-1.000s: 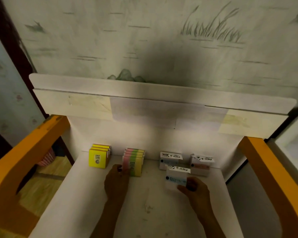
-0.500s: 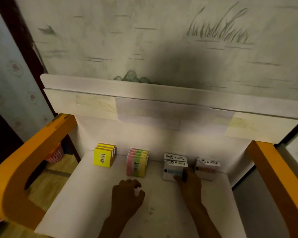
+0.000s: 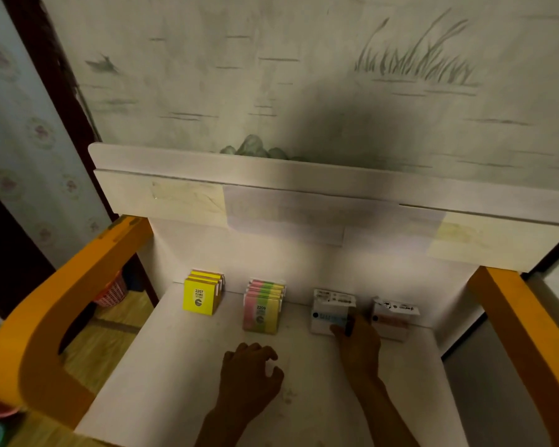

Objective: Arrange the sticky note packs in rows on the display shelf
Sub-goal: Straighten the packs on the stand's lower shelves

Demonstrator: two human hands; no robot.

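Sticky note packs stand in rows at the back of the white display shelf (image 3: 181, 375). From the left: yellow packs (image 3: 202, 296), pink-green-yellow packs (image 3: 262, 309), white packs with a blue label (image 3: 328, 312), and white packs with a reddish label (image 3: 392, 319). My right hand (image 3: 357, 345) touches the front white-blue pack, fingers against its face and right edge. My left hand (image 3: 250, 374) rests on the shelf in front of the striped packs, fingers loosely curled, holding nothing.
Orange side frames (image 3: 62, 321) flank the shelf on the left and on the right (image 3: 530, 343). A white upper board (image 3: 304, 201) overhangs the back. A red basket (image 3: 112, 290) stands on the wooden floor at the left. A painted wall rises behind.
My right hand carried the white-blue pack back and set it upright in front of its row. My left hand left the striped packs and drew back onto the shelf.
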